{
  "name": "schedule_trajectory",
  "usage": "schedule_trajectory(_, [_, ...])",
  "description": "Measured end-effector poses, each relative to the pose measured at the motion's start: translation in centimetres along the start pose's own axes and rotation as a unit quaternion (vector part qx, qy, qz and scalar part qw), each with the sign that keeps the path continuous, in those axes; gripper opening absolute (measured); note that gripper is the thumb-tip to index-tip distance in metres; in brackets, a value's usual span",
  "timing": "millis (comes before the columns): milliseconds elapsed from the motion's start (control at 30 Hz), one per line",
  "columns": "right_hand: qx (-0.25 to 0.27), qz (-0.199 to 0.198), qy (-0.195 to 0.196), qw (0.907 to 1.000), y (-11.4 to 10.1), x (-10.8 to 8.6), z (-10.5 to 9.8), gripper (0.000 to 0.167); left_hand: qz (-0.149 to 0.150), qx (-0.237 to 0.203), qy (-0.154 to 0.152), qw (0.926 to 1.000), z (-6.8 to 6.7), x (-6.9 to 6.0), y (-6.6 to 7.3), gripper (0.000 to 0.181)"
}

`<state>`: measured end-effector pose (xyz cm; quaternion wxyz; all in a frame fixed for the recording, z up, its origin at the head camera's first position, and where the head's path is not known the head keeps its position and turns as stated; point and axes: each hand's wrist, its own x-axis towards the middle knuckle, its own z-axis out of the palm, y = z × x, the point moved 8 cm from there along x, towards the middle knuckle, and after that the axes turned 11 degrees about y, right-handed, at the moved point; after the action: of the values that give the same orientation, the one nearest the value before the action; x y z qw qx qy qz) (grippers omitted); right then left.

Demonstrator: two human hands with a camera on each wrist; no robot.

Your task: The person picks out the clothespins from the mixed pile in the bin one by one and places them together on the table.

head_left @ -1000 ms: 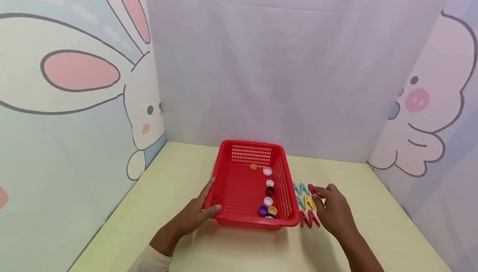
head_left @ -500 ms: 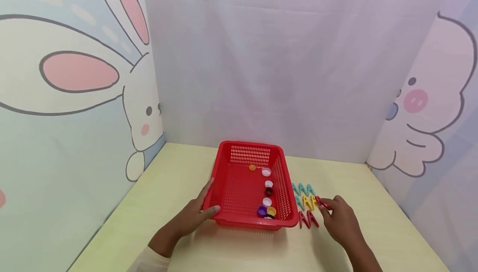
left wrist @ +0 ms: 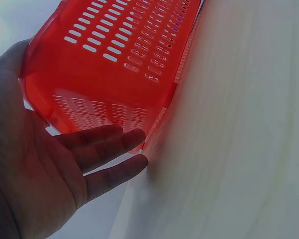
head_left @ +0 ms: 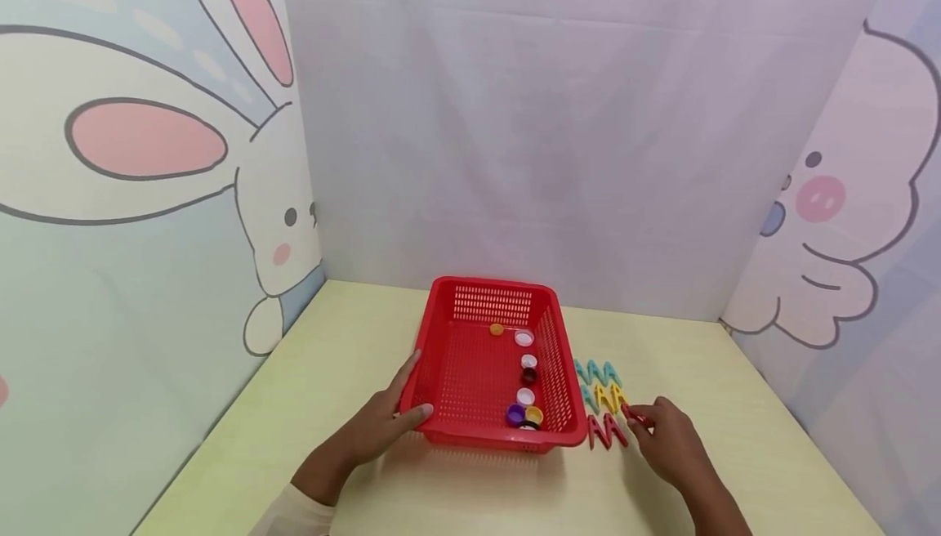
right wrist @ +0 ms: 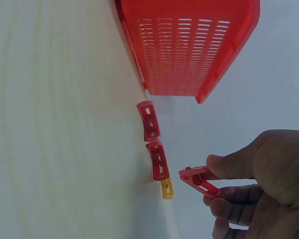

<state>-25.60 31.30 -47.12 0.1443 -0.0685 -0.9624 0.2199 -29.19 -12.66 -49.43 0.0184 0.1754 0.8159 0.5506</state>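
Note:
A red perforated basket (head_left: 507, 439) stands at the middle of the table. My left hand (head_left: 375, 430) holds its front left corner, thumb over the rim and the other fingers along the outer wall. Right of the basket, my right hand (head_left: 672, 446) pinches a red clothespin (right wrist: 199, 181) between thumb and fingers, apart from the other pins in the right wrist view. Those lie in rows beside the basket: teal clothespins (head_left: 612, 373) at the back, one more teal and two yellow clothespins (head_left: 619, 397) in the middle, two red clothespins (head_left: 614, 430) in front.
Several bottle caps lie in the basket, mostly along its right side: a purple cap (head_left: 516, 414), a yellow cap (head_left: 534, 415), a dark cap (head_left: 529, 375), white caps (head_left: 525, 397). A pale curtain (head_left: 515, 152) hangs behind the table (head_left: 353, 315); cartoon-printed panels flank it.
My right hand has brought the red clothespin from beside the back row toward the front, to the right end of the rows. Another teal and yellow pin came into view. The left hand stays put.

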Motion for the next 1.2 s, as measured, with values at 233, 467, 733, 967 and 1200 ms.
schedule_trajectory(233, [-0.012, -0.006, -0.011, 0.9998, 0.5, 0.0, 0.5, 0.026, -0.002, -0.004, -0.002, 1.0, -0.1, -0.1, 0.0, 0.105])
schedule_trajectory(467, [-0.011, -0.001, -0.028, 0.9996, 0.8, -0.1, 0.9, 0.028, -0.011, -0.011, -0.001, 0.9999, -0.3, -0.2, 0.1, 0.107])
schedule_trajectory(733, [-0.017, 0.0, -0.04, 0.999, 0.9, -0.2, 0.9, 0.028, -0.002, -0.011, -0.003, 0.9999, -0.4, -0.1, 0.5, 0.106])
schedule_trajectory(967, [-0.013, 0.015, -0.053, 0.9984, 1.6, -0.1, 1.3, 0.029, -0.001, -0.003, -0.004, 1.0, -0.4, 0.0, 0.6, 0.104])
schedule_trajectory(1200, [-0.014, 0.016, -0.059, 0.998, 1.6, -0.3, 1.4, 0.032, -0.007, -0.006, -0.003, 1.0, -0.4, -0.1, 0.6, 0.106])
